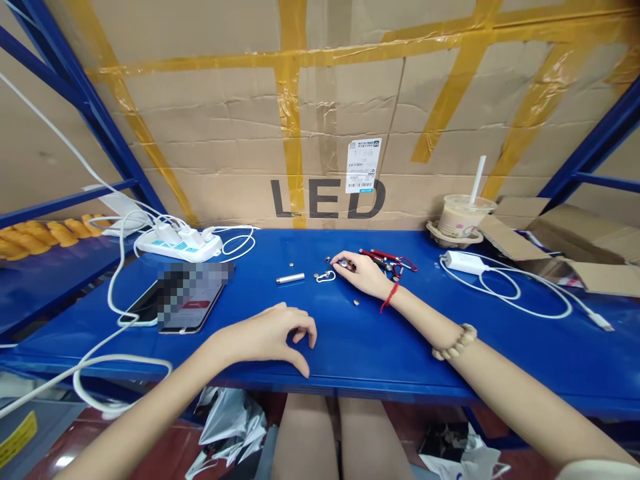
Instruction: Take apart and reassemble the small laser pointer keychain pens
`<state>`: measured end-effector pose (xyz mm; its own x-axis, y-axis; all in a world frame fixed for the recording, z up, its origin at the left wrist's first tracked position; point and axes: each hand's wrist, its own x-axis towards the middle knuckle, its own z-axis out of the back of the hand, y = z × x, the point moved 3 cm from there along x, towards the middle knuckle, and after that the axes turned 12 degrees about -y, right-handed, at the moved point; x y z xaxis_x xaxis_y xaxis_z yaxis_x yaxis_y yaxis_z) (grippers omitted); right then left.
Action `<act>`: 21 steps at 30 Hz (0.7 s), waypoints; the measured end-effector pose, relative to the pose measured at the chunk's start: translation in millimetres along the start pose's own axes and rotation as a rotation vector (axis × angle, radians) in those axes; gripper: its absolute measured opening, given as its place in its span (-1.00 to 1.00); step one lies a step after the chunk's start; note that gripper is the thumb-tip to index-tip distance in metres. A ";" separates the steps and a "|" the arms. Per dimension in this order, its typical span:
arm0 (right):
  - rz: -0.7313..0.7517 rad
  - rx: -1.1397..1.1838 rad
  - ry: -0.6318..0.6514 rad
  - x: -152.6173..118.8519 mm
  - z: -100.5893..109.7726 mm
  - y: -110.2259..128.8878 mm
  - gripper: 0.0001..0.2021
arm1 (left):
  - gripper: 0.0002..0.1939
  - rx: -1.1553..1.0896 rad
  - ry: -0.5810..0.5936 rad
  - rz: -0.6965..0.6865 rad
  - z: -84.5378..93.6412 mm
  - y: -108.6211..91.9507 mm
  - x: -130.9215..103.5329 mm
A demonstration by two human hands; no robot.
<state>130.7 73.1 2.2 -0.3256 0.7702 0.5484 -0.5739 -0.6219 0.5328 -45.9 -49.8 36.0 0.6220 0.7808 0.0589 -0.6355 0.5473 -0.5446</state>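
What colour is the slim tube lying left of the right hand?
The slim tube is silver, seen best in the head view.

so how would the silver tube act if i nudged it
The silver tube looks rigid, probably metal, so it shouldn't bend. Being slim, seemingly round and lying on its side on the flat table, it may well roll. Its shiny surface could feel slippery.

Just the one cam here, worn up on the person's head and facing forward and down over the blue tabletop [340, 353]. It sat pretty close, so the left hand [275, 333] and right hand [367, 275] landed mid-view, with the thighs [307, 440] below and the taped cardboard [240, 127] straight ahead.
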 end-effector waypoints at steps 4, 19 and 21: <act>-0.012 -0.029 0.005 0.2 1.1 0.3 -0.79 | -0.75 0.017 -0.095 0.025 -8.3 5.5 4.6; 0.064 0.142 -0.036 4.2 15.4 24.9 -0.81 | -0.67 0.205 -0.691 -0.025 5.1 27.7 106.8; 0.062 0.192 -0.030 4.1 15.4 29.5 -0.81 | -0.77 0.169 -0.643 -0.056 4.5 30.2 107.9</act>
<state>124.1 55.8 30.1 -0.3315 0.7266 0.6018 -0.3985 -0.6860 0.6088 -0.1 52.3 29.7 0.2930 0.7455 0.5986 -0.7059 0.5910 -0.3905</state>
